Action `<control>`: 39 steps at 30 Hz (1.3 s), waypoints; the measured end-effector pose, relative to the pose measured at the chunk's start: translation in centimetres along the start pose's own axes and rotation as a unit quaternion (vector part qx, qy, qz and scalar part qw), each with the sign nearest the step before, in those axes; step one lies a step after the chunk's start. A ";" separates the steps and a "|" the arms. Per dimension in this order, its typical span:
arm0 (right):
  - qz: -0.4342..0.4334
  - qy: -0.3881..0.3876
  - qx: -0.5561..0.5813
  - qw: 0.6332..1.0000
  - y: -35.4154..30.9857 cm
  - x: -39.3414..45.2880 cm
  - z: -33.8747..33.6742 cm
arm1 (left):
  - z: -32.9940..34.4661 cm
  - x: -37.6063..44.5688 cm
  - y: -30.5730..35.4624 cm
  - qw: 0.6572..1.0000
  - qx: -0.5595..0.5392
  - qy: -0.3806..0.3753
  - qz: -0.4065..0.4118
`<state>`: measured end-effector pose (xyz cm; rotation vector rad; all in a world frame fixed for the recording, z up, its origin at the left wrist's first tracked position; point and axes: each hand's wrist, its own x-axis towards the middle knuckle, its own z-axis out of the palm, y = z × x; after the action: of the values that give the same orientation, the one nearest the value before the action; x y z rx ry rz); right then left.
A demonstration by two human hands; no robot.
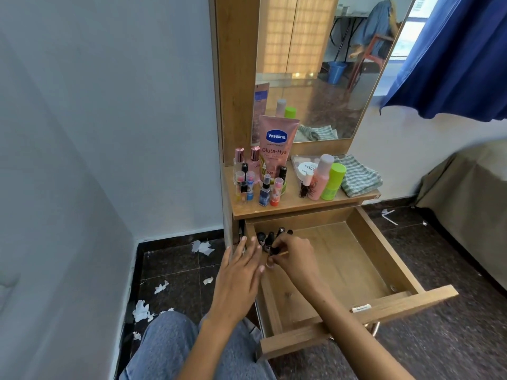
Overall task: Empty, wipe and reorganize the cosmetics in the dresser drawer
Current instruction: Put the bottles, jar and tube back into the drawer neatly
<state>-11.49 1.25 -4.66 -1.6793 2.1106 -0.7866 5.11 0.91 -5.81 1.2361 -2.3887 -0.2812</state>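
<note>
Drawer pulled wide open below the dresser top, wooden floor mostly bare. Small dark bottles clustered upright in its back left corner. Right hand reaching into that corner, fingertips pinched on a dark-capped bottle just in front of the cluster. Left hand flat and released, fingers spread, hovering over the drawer's left wall, holding nothing. On the dresser top, left side: a tall pink Vaseline tube standing against the mirror, with a tight group of small sprays and lip balms in front. Right side: a pink bottle and a green bottle touching, a white jar behind, a small dark nail polish just beside. Green-and-white checked cloth folded at the top's right end. White paper scraps scattered on the dark floor left of the dresser. Jeans-clad knee at lower left. Blue curtain at upper right.
</note>
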 end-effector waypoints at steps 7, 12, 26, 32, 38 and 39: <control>-0.044 0.010 -0.005 0.999 -0.6 0.6 1.0 | 0.2 0.1 0.0 1.000 0.014 -0.026 0.004; -0.077 0.025 -0.001 0.997 -0.3 0.7 1.5 | -0.3 0.3 0.2 0.999 0.026 -0.039 0.011; -0.009 0.233 -0.004 0.973 -1.8 1.3 -4.4 | -1.0 1.7 1.3 0.996 0.050 -0.071 0.019; 0.035 0.217 -0.104 0.970 -3.0 5.1 -5.9 | -0.9 1.8 1.4 0.992 0.078 -0.102 0.008; 0.050 0.242 -0.101 0.964 -3.4 6.3 -6.2 | -1.2 1.8 1.7 0.989 0.093 -0.118 0.002; 0.037 0.260 -0.100 0.960 -3.4 6.3 -6.2 | -1.2 1.8 1.7 0.988 0.094 -0.121 0.000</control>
<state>-13.90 -4.00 2.84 -1.6023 2.6672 -1.1216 3.49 0.48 -3.63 1.3522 -2.6745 -0.2192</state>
